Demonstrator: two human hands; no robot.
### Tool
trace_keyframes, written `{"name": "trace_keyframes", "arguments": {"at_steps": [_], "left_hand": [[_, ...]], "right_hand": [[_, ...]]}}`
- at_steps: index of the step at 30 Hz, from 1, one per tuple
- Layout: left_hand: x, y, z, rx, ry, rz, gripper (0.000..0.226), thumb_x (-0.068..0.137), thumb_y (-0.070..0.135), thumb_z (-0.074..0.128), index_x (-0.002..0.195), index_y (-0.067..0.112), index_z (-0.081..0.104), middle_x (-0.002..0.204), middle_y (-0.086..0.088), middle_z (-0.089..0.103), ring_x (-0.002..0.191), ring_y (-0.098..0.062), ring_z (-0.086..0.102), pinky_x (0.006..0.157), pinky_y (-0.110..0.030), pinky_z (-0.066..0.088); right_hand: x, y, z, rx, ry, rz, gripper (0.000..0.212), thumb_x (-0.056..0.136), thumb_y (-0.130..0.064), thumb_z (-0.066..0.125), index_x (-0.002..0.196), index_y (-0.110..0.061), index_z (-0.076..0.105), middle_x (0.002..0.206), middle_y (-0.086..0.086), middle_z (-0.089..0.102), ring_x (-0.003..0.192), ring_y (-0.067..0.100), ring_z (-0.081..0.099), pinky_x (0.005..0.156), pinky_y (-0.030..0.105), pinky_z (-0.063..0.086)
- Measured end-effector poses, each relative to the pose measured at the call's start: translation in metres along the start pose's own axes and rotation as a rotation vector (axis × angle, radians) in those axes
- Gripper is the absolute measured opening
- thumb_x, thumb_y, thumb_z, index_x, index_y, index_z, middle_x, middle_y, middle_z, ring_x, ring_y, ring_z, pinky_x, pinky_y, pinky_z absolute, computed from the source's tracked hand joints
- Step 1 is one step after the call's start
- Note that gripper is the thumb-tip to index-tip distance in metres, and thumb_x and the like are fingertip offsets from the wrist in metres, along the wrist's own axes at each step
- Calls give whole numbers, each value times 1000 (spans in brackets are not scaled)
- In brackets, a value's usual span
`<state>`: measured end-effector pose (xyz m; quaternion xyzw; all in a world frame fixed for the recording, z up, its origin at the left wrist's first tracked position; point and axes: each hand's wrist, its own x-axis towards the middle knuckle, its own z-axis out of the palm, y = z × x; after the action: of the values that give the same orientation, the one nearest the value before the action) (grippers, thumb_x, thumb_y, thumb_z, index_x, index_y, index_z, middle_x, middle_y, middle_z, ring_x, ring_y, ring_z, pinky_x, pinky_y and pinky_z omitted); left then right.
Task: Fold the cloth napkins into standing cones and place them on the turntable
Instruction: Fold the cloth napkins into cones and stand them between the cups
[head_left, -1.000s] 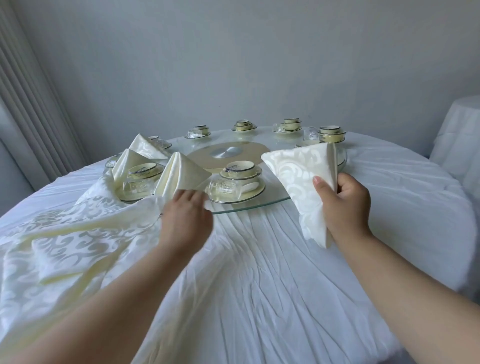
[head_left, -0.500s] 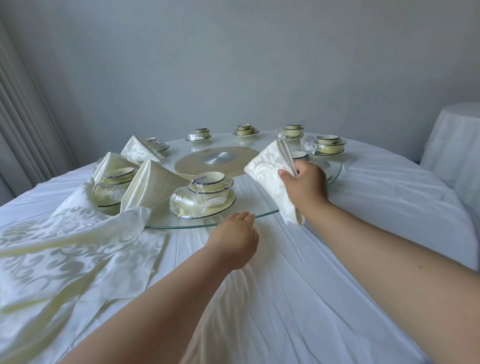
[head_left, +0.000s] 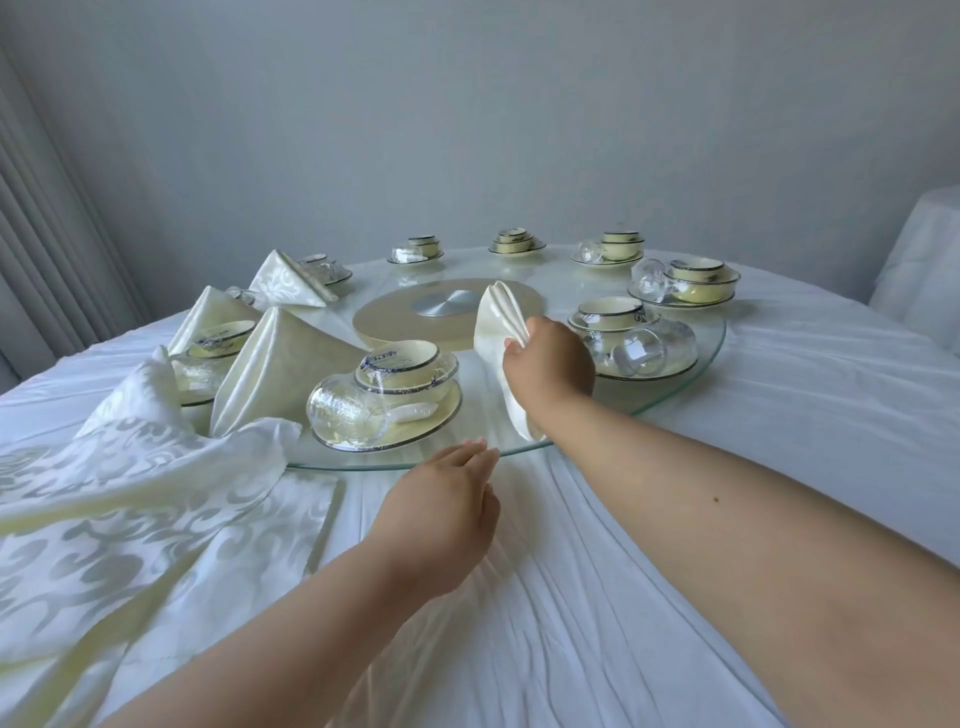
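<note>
- The folded napkin, a cream damask cloth pleated into a narrow cone, stands over the near part of the glass turntable, its point up and its lower tip hanging by the rim.
- The right hand has its grip closed around the napkin's middle, fingers curled on the cloth.
- The left hand lies with fingers straight and relaxed, the tips at the turntable's near edge, holding nothing.
- Three finished cones of the same glossy cream fabric stand at the turntable's left, smooth-sided and pointed.
- Just left of the held napkin, a round cream plate with a dark rim carries a bowl wrapped in clear film, a clear glass lying on its side and a white spoon.
- On the right, a second setting has the same pieces: bowl on plate, tumbled glass beside it.
- More such settings ring the far edge.
- A pale round disc with a metal hub sits at the turntable's centre.
- Unfolded napkins with a scrolling woven pattern lie rumpled at the left on the bench, which wears a creased white cloth.
</note>
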<state>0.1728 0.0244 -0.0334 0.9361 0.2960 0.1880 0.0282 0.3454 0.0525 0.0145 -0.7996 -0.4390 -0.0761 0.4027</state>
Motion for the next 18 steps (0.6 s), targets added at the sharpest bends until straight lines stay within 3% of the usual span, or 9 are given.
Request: {"name": "trace_keyframes", "arguments": {"at_steps": [3,9,14,18], "left_hand": [[-3,-5,-3,-1,-8,2,47,97,21,35,144,19,40,153,2,35,143,-7,24,109,-22,31],[-6,-9,-12,-24,6,-27,45,99,20,36,143,20,41,151,5,38,140,-7,29,103,-16,27],[-3,-5,-20,-94,36,-133,45,98,23,38,144,20,37,143,3,47,125,-16,47,90,-24,38],[7,2,-22,-208,109,-198,43,97,18,38,140,18,37,136,-4,52,121,-19,49,86,-26,37]], "right_hand": [[-5,-2,10,-39,-56,19,16,93,-28,47,83,-16,46,97,8,63,89,33,59,66,29,35],[-10,-14,9,-76,-98,35,13,90,-25,49,89,-13,49,100,9,64,86,32,57,65,30,35],[-15,-15,8,-19,-153,62,33,88,-38,55,105,-10,47,106,9,62,98,33,60,67,31,38],[-20,-11,1,87,-168,66,57,86,-62,49,115,-13,43,106,6,63,97,30,60,74,35,45]]}}
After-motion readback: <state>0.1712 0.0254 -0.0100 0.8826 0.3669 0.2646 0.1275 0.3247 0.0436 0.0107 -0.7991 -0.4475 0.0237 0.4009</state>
